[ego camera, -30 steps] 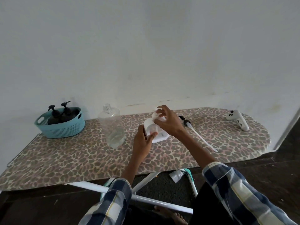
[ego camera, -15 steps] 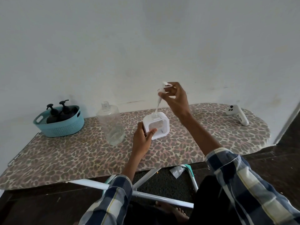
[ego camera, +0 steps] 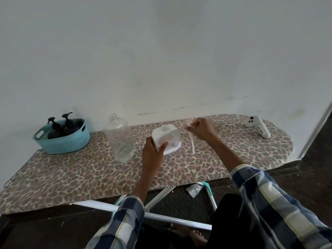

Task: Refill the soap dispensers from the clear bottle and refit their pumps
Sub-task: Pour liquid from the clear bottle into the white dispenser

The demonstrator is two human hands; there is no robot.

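**Pump Out, Dispenser Ready for Refill**

A person in a plaid shirt stands at a leopard-print bench (ego camera: 71, 177), arms reaching toward 12 o'clock. Nearest, the left hand (ego camera: 154, 151) grips the white dispenser (ego camera: 167, 139) by its near left corner, fingers (ego camera: 162, 146) and thumb curled round it, apparently to steady it upright with its neck open. Just at 3 o'clock of it, the right hand (ego camera: 201, 130) pinches the head of the pump (ego camera: 191, 139), whose thin tube trails down toward the bench; whether its tip touches the cover cannot be told. The pump looks to be on its way aside so the neck stays free for pouring. At 9 o'clock of the dispenser, near but apart, the clear bottle (ego camera: 120, 139) stands uncapped, a little liquid in its base, within easy reach of the left hand. Farther off at 10 o'clock, a teal basket (ego camera: 62, 142) against the wall holds two dark dispensers (ego camera: 61, 128) with pumps fitted. At 2 o'clock lies a white controller (ego camera: 258, 127); its handwritten label is too small to read.
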